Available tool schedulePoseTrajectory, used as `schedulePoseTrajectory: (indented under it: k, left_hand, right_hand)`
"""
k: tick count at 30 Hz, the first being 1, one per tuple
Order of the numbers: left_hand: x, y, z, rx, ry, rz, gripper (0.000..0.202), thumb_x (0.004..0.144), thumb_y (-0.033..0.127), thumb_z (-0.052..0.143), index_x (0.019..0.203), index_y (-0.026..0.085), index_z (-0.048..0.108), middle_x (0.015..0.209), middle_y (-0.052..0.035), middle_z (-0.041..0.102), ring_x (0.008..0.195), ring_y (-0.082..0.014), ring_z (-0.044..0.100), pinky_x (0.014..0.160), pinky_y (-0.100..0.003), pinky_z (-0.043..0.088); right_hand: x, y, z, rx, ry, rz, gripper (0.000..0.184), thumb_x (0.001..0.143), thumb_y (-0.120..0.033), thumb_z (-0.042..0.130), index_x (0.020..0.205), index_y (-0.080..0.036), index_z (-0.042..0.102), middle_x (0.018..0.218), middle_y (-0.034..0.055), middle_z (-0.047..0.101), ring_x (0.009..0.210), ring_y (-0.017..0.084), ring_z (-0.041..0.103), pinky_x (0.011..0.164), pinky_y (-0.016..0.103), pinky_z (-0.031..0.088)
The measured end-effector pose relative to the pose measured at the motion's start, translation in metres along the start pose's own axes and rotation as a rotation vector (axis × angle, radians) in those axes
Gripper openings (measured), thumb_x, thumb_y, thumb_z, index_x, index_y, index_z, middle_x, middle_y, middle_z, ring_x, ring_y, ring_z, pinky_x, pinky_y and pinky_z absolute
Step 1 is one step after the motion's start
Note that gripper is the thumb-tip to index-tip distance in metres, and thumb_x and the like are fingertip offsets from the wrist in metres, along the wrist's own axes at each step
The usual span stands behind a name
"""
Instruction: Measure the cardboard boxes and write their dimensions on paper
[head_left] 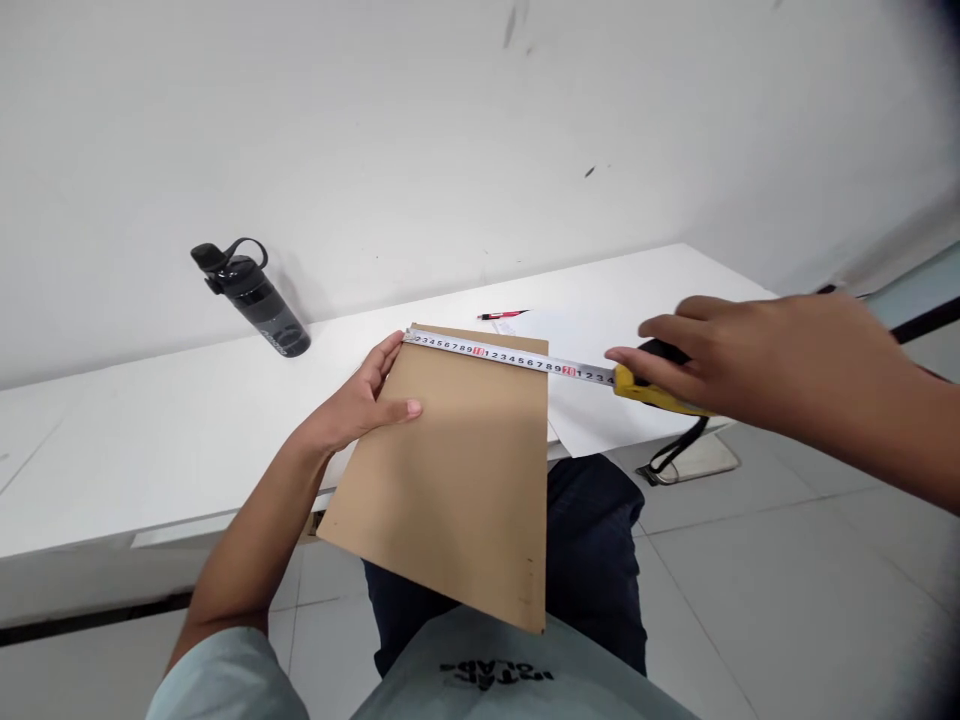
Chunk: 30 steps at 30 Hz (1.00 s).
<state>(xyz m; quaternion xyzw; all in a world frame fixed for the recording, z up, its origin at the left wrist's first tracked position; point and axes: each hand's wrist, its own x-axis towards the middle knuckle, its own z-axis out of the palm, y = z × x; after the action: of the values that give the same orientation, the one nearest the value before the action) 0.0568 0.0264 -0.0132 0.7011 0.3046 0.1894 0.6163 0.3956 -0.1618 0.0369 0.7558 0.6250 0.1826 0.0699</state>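
Cardboard (465,470), plain brown, flat, left hand (361,396) holding it; right hand (701,350) gripping yellow tape measure (631,384)

The shirt (525,704) is pale grey-green and matte, with a short left sleeve (232,680) ending in a plain hem above the elbow. Thick black lettering (496,672) crosses its front; folds and the steep angle distort the capitals, so the full wording cannot be read. The trousers (600,560) are dark navy, nearly black in the shadows, with creases gathered around the right knee. The left hand (360,395) and right hand (697,350) are bare.
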Motion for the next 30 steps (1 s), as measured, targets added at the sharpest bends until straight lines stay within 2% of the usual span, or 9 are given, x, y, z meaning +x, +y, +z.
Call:
schedulePoseTrajectory:
  k: [4,9,15,22,30]
  left_hand:
    - [0.0,0.001,0.0,0.009,0.01,-0.024,0.123,0.078,0.045,0.094,0.175,0.035,0.019,0.185,-0.0085,0.016,0.168,-0.039,0.028,0.131,-0.057,0.043]
    - [-0.001,0.002,0.0,0.012,0.006,-0.036,0.124,0.076,0.049,0.093,0.175,0.035,0.019,0.185,-0.0082,0.017,0.167,-0.0412,0.029,0.129,-0.06,0.044]
    - [-0.002,0.001,0.002,-0.024,-0.001,-0.025,0.122,0.078,0.046,0.092,0.175,0.037,0.02,0.185,-0.0067,0.017,0.166,-0.0409,0.032,0.128,-0.058,0.046]
    - [-0.003,0.002,0.005,-0.051,0.022,-0.049,0.125,0.076,0.046,0.094,0.175,0.038,0.018,0.185,-0.0051,0.016,0.167,-0.042,0.029,0.128,-0.057,0.047]
    - [-0.005,0.002,0.008,-0.067,0.04,-0.047,0.126,0.076,0.046,0.093,0.175,0.04,0.016,0.186,-0.0059,0.013,0.165,-0.0427,0.033,0.126,-0.056,0.049]
  right_hand:
    - [0.02,-0.031,-0.017,0.006,-0.039,0.008,0.063,0.109,-0.057,0.027,0.097,-0.017,0.074,0.094,0.0129,0.07,0.056,0.013,0.039,0.062,0.03,0.015]
    - [0.042,-0.054,-0.03,0.058,-0.05,-0.039,0.066,0.11,-0.044,0.014,0.105,-0.016,0.073,0.093,0.0137,0.07,0.06,0.016,0.05,0.066,0.031,0.019]
    - [0.04,-0.05,-0.028,0.044,-0.08,-0.032,0.063,0.109,-0.045,0.015,0.106,-0.017,0.071,0.093,0.0122,0.071,0.058,0.016,0.048,0.066,0.031,0.018]
    - [0.04,-0.049,-0.028,0.066,-0.133,-0.001,0.066,0.109,-0.049,0.014,0.118,-0.018,0.072,0.104,0.0152,0.073,0.07,0.021,0.06,0.069,0.032,0.021]
    - [0.037,-0.048,-0.018,0.071,-0.02,-0.024,0.072,0.108,-0.054,0.014,0.108,-0.016,0.075,0.091,0.014,0.069,0.062,0.019,0.052,0.068,0.032,0.02]
